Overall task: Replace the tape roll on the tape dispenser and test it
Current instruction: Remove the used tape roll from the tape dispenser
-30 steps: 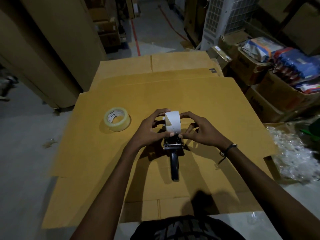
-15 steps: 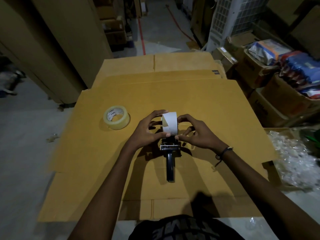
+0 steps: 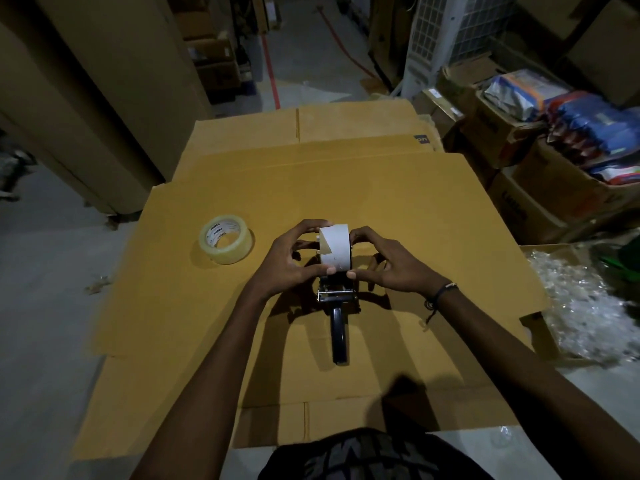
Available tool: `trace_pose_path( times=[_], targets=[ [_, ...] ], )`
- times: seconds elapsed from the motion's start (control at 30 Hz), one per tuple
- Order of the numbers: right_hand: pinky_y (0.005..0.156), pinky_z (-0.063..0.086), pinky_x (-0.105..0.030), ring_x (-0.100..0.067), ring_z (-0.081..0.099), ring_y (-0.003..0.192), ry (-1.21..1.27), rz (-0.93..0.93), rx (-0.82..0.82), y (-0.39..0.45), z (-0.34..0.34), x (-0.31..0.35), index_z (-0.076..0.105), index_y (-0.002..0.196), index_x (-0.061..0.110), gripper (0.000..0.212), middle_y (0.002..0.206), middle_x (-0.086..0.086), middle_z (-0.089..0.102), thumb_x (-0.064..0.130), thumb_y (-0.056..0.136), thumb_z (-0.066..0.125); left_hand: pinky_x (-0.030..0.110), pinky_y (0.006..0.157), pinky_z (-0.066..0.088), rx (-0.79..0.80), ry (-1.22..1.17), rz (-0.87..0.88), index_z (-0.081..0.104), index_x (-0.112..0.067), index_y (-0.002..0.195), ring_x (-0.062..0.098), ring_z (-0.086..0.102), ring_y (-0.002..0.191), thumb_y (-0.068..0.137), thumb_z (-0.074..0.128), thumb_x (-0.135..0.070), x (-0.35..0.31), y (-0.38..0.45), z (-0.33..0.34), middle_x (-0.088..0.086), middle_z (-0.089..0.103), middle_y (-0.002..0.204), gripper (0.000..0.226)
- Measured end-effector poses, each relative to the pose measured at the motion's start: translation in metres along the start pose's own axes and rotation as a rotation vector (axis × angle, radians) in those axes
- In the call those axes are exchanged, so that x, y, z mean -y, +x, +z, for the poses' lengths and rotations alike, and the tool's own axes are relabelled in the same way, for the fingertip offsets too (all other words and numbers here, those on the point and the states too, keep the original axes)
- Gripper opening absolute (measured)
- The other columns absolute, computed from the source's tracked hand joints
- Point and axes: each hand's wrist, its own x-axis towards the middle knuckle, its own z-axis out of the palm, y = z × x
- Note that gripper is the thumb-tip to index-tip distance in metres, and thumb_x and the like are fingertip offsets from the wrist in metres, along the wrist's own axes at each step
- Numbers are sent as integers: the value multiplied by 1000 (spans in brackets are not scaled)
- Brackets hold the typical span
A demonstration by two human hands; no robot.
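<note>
A black tape dispenser (image 3: pixel 337 303) lies on the flattened cardboard (image 3: pixel 398 202), its handle pointing toward me. On its hub sits a bare white cardboard core (image 3: pixel 335 247) of a used-up roll. My left hand (image 3: pixel 291 261) grips the core's left side, thumb at its near edge. My right hand (image 3: pixel 388 265) holds the core's right side the same way. A full roll of clear tape (image 3: pixel 227 243) lies flat on the cardboard to the left, about a hand's width from my left hand.
Open cartons with coloured packets (image 3: pixel 568 133) stand along the right. A box of crumpled clear plastic (image 3: pixel 581 306) sits at the right edge. Tall cardboard sheets (image 3: pixel 86 98) lean at the left. Bare concrete floor (image 3: pixel 41 306) borders the cardboard.
Both hands keep their hold on the white core on the dispenser. The view has shifted slightly; the clear roll has stayed in place.
</note>
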Motion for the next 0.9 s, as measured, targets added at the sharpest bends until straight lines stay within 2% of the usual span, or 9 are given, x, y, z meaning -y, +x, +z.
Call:
trace_pose_path(
  times=[0.2,0.3,0.4,0.53,0.67,0.73,0.77,0.83,0.9],
  targets=[
    [67,60,-58,-34,73,88,1,-6,10,1,1,-5,46,133,39,60,139,24,53,58,86,80,10,84,46,-17,25,29,60,-29,138,-2,61,123,76,94,-16,2,-2,-4,-17,57,147,72],
    [67,60,-58,-32,74,84,3,11,15,0,1,-4,45,132,41,61,140,24,53,58,85,79,9,85,45,-20,17,29,60,-30,138,2,61,126,75,94,-16,4,-2,-7,-19,57,146,73],
    [70,60,-58,-35,74,95,-15,9,11,1,-1,-1,46,133,40,63,141,25,53,63,84,79,8,83,45,-25,14,11,60,-33,137,10,61,127,75,95,-17,7,-3,-10,-17,57,147,73],
    [73,62,-54,-38,73,105,-3,20,3,1,-2,-1,47,135,39,64,144,24,53,60,84,80,10,84,48,-44,-23,6,61,-29,137,5,61,125,74,94,-10,13,-8,-17,-16,59,144,74],
    [75,64,-48,-23,74,103,19,4,-6,2,-4,1,49,135,34,59,144,18,55,47,88,83,15,82,52,-32,-28,-33,60,-32,138,4,65,120,74,95,-11,13,-12,-26,-17,59,144,76],
    [76,65,-45,-17,71,109,29,-13,-14,2,-4,4,51,133,32,56,143,15,56,40,89,83,16,82,52,-29,-31,-43,60,-32,138,6,65,121,73,95,-11,14,-14,-29,-19,59,143,77],
    [75,65,-45,-20,71,111,34,-15,-12,2,-4,5,51,133,32,55,143,16,56,39,89,83,19,84,52,-31,-35,-49,60,-32,138,7,65,122,72,96,-12,15,-15,-32,-20,60,142,78],
    [75,65,-47,-28,71,113,44,-8,-12,1,-5,4,51,133,33,54,143,18,55,38,89,83,38,89,56,-32,-32,-69,60,-36,138,10,65,123,70,97,-20,17,-19,-40,-21,60,141,79],
    [76,65,-47,-27,70,114,45,-6,-12,-1,-5,4,51,134,34,56,143,17,55,37,89,84,55,96,54,-33,-22,-81,60,-38,137,13,66,122,65,97,-31,18,-23,-46,-18,60,141,81]
  ],
)
